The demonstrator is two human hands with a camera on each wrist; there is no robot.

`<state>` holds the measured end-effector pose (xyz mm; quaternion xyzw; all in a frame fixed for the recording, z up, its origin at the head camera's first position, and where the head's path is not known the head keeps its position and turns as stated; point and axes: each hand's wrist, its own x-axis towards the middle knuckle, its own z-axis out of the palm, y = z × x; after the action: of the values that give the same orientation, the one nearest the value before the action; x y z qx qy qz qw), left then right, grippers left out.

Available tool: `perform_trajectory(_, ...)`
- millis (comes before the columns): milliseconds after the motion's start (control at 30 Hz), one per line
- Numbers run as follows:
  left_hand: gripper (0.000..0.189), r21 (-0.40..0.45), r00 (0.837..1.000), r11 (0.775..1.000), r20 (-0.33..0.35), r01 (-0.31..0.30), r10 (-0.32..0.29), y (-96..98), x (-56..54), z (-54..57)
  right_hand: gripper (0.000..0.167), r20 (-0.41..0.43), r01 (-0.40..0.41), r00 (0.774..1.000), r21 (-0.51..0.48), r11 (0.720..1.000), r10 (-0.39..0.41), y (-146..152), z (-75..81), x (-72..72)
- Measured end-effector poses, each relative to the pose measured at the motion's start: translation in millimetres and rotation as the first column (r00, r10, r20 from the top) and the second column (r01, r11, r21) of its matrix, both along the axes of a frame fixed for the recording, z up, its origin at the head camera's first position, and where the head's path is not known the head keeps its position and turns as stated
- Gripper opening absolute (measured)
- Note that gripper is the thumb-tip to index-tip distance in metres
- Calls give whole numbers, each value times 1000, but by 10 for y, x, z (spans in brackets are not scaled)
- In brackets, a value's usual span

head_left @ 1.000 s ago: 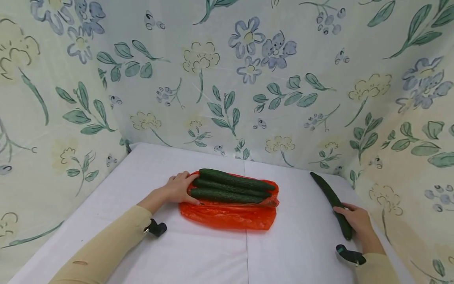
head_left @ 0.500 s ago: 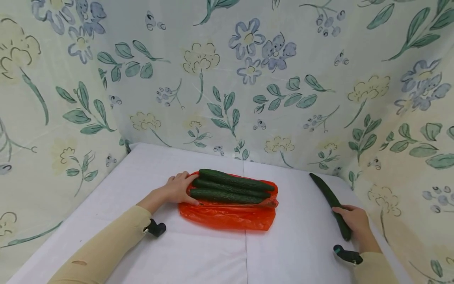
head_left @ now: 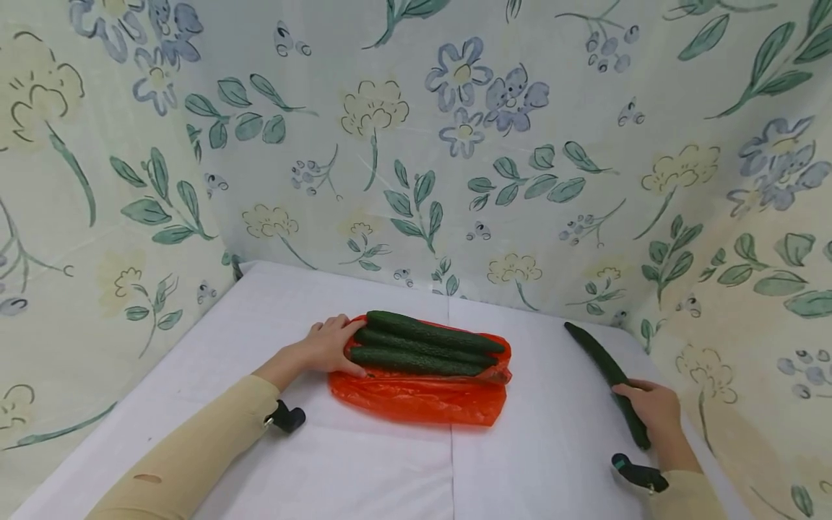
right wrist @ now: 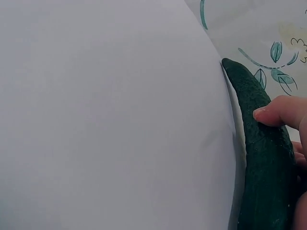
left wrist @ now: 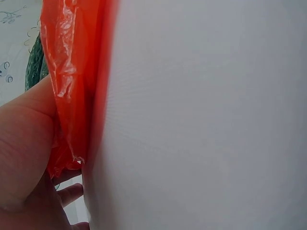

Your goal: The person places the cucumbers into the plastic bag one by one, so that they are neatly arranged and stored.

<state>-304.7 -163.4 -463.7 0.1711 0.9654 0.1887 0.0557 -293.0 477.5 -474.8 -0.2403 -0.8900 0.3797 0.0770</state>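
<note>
Three dark green cucumbers (head_left: 429, 347) lie side by side on a red plastic bag (head_left: 416, 401), its loose front part spread over the white table. At their left end my left hand (head_left: 328, 347) grips the bag, with the thumb at the front and the fingers toward the back. In the left wrist view, a fold of the red bag (left wrist: 72, 72) hides part of the thumb and of a cucumber (left wrist: 34, 67). Off to the right, my right hand (head_left: 653, 408) holds a single long cucumber (head_left: 601, 357) near its front end. The thumb lies over this cucumber (right wrist: 266, 172) in the right wrist view.
A white cloth (head_left: 273, 303) with a crease down its middle covers the table. Floral-patterned curtains (head_left: 416, 144) close off the back and both sides. The held cucumber lies close to the table's right edge. A black wrist camera mount (head_left: 286, 417) sits beside the left sleeve.
My right hand and its cucumber have shifted slightly toward the front of the table. The left hand keeps its place at the bag, and the head view has tilted a little.
</note>
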Motion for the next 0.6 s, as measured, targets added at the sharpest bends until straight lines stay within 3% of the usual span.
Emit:
perform_trajectory(367,110,-9,1000,1000,-1,3,-3,6,-10,-12,70,-18,-3,1000,-62,998,2,-189,137,-31)
perform_trajectory(600,111,-10,1000,1000,1,0,0,-12,-20,-22,62,-34,-33,999,-35,999,31,-375,250,-47)
